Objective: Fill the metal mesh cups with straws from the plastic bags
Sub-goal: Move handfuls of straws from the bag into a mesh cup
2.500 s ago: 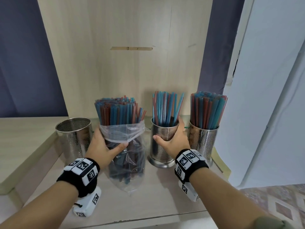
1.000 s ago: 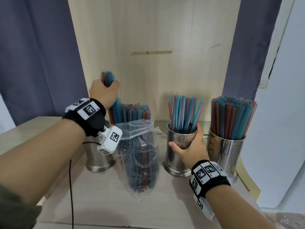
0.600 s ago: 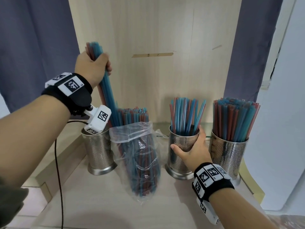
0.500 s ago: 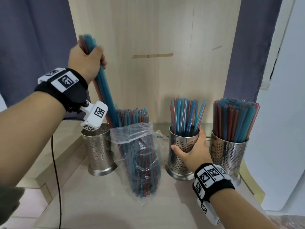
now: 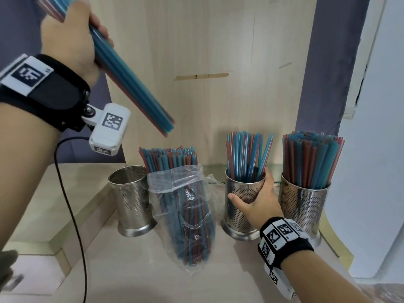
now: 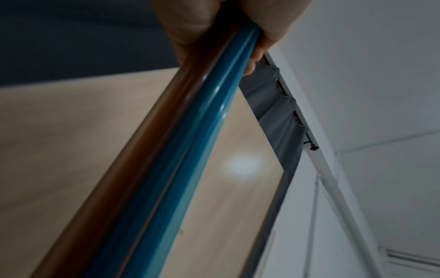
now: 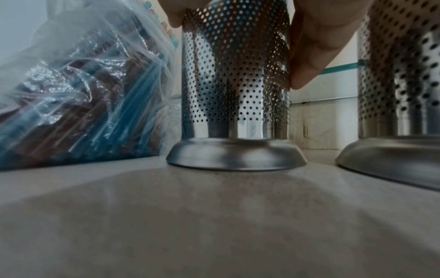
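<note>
Right hand (image 5: pixel 255 201) nearest, fingers curled round the middle mesh cup (image 5: pixel 244 206), which is part full and stands on the shelf (image 5: pixel 135 278). Beside it the plastic bag (image 5: pixel 188 217), upright, mouth open, most of its straws inside. An empty cup (image 5: pixel 132 200) stands left of the bag; a packed cup (image 5: pixel 306 206) stands far right.

Higher and further back, the left hand (image 5: pixel 72 38) is closed tight on a bundle of straws (image 5: pixel 133 88), gripped at the upper end, free ends slanting down-right above the bag.

Handling, by judgement: straws light, smooth, springy — a loose bundle fans and slides, so grip as one sheaf near an end and feed the free ends in first. The steadying hand counts, as a light cup may tip.

Half a second ago the bundle's lower ends were in the bag; now they hang clear of it, the hand higher.
</note>
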The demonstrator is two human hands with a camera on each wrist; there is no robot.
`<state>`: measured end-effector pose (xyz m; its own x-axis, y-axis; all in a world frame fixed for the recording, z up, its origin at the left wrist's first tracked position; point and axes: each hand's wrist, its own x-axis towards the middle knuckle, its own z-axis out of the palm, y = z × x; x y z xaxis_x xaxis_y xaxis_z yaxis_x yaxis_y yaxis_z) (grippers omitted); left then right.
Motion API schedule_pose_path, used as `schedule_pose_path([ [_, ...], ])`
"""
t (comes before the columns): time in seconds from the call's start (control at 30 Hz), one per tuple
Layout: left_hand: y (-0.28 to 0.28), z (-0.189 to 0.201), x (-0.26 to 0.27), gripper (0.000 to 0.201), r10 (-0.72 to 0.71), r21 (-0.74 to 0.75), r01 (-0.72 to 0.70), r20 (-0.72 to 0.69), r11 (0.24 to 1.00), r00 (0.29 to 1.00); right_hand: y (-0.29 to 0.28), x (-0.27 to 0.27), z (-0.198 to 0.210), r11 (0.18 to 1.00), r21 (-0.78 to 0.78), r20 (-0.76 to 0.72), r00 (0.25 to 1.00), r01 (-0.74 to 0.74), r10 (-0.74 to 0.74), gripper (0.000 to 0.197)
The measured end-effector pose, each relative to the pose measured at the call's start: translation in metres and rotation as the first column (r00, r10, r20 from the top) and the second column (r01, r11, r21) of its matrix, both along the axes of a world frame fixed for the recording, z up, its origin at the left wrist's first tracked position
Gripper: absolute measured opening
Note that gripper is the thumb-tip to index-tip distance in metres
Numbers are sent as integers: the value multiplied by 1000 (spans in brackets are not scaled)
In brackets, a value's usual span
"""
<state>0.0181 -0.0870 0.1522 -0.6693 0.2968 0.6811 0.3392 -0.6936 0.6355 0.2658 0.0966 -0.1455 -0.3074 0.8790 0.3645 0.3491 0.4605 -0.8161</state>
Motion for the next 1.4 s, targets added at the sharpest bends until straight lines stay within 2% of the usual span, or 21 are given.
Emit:
schedule_pose_path([
  [0.23, 38, -39, 64, 45, -223, -90, 236, 132, 968, 966, -3, 1, 2, 1000, -12, 14, 1000, 18, -18, 124],
  [0.37, 74, -64, 89, 40, -227, -166, 277, 270, 946, 936, -5, 2, 5, 999, -33, 44, 999, 29, -27, 124],
  [0.47, 104, -87, 102, 39, -148, -226, 225, 313, 948, 938, -6, 3, 5, 999, -45, 60, 998, 23, -20, 124],
  [0.57, 129, -102, 106, 34, 17, -294, 56, 241, 954, 970, -7, 4, 5, 999, -48, 67, 998, 19, -16, 124],
  [0.67, 146, -109, 106, 47, 103, -334, -41, 171, 942, 980, -8, 5, 5, 999, -50, 71, 997, 16, -12, 124],
  [0.83, 163, -105, 103, 46, 132, -365, -67, 157, 928, 979, -9, 7, 6, 999, -43, 86, 996, 1, 3, 121],
  [1.0, 172, -87, 90, 32, 162, -343, -100, 156, 934, 974, -8, 8, 6, 999, -40, 89, 996, -5, 9, 121],
  [1.07, 176, -91, 91, 30, 153, -377, -99, 116, 921, 981, -9, 8, 6, 999, -32, 86, 996, -3, 6, 121],
  [1.17, 178, -107, 101, 31, 65, -485, -55, 3, 873, 998, -9, 9, 7, 1000, -30, 93, 996, -2, 5, 121],
  [1.27, 173, -125, 113, 32, 55, -575, -123, -134, 808, 989, -9, 9, 8, 1000, -23, 103, 995, 0, 2, 120],
  [1.4, 171, -141, 117, 30, 20, -632, -146, -202, 761, 979, -9, 8, 6, 1000, -17, 113, 994, 2, 0, 121],
])
